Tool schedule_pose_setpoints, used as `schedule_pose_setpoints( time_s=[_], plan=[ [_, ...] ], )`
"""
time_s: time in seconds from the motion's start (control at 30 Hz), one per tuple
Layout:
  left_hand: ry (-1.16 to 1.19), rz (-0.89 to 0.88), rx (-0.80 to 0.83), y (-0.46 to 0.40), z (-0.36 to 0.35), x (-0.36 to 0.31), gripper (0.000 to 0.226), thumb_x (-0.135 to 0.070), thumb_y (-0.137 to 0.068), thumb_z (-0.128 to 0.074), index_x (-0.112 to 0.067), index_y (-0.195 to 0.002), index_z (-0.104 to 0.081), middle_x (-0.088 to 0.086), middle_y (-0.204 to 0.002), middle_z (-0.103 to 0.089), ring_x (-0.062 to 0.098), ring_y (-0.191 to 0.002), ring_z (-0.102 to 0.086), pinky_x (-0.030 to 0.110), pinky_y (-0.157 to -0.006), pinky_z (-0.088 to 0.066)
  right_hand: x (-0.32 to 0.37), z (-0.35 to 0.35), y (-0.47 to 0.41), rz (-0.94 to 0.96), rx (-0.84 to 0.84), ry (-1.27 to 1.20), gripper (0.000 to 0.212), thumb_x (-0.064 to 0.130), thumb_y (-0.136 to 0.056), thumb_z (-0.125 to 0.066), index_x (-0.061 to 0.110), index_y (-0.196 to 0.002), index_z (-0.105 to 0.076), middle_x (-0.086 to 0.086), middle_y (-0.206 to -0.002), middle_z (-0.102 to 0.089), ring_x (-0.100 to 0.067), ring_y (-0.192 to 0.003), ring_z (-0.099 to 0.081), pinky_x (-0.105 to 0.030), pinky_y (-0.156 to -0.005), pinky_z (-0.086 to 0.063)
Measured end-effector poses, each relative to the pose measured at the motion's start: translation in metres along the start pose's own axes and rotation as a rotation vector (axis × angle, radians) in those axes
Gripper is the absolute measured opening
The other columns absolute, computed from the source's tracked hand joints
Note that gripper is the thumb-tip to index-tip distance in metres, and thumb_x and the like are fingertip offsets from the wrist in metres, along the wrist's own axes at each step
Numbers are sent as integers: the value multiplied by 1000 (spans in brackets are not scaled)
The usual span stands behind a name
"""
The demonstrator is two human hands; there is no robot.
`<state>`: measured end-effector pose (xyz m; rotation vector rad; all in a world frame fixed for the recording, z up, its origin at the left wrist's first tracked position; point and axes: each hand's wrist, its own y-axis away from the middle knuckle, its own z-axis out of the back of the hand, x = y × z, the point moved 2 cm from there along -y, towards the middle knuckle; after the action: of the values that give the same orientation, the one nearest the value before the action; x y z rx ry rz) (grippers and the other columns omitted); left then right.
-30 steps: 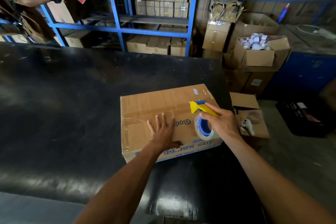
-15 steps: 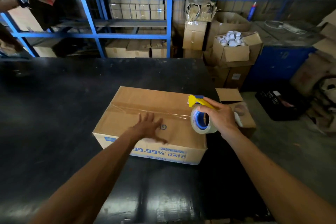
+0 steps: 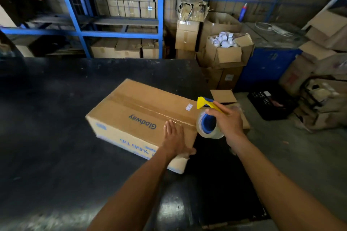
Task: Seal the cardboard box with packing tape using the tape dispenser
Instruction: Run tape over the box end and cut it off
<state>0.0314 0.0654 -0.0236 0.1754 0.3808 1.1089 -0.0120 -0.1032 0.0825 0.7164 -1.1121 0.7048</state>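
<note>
Head view: our right hand (image 3: 228, 122) fingers clamp the dispenser (image 3: 208, 118) at the box's (image 3: 139, 116) three-o'clock end, seam running toward ten; left hand (image 3: 173, 137) lies flat, fingers together.

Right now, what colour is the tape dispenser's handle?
Yellow with a blue strip, on the tape dispenser; head view.

cardboard box (image 3: 142, 118) turned further | left hand (image 3: 175, 139) now at near corner

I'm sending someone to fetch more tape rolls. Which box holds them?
Past the far right corner of the black table, cardboard boxes are piled against a blue cabinet. The open box on top of that pile is the one: flaps up, filled with white rolls, unlike its neighbours.
</note>
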Motion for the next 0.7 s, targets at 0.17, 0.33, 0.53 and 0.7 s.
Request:
schedule_pose_setpoints(
  time_s=[0.17, 0.33, 0.53, 0.7],
  plan=[
    [-210, -325, 120, 28, 21, 86, 121, -60, -77, -73, -20, -160, 5, 18, -165, 18, 35, -152, 15, 48, -122, 7, 2, -17, -1, -31, 66, -17, 47, 34, -69, -84, 34, -115, -72, 10, -110, -64, -9, -97, -56, -27, -80, -40],
    [-188, -243, 94, 35, 3, 83, 108, -68, -83, -62, -38, -156, 11, 14, -165, 21, 38, -151, 19, 70, -115, 8, 12, -39, -2, 25, 130, -21, 48, 34, -69, -84, 33, -116, -72, 10, -107, -70, -13, -103, -60, -28, -81, -43],
    [-202, -224, 11, 35, -12, 76, 76, -67, -95, -42, -54, -152, 7, 21, -163, 21, 44, -148, 24, 72, -109, 13, 5, -42, 4, 53, 241, 46, 53, 40, -64, -85, 39, -115, -71, 13, -108, -69, -6, -99, -61, -20, -74, -44],
    [-301, -258, 153, 31, 9, 84, 75, -58, -98, -45, -46, -156, 2, 21, -163, 22, 44, -149, 21, 67, -117, 6, 0, -36, 8, 106, 284, 118, 56, 50, -61, -84, 45, -115, -69, 14, -115, -69, -8, -106, -60, -23, -78, -43]
  ],
)
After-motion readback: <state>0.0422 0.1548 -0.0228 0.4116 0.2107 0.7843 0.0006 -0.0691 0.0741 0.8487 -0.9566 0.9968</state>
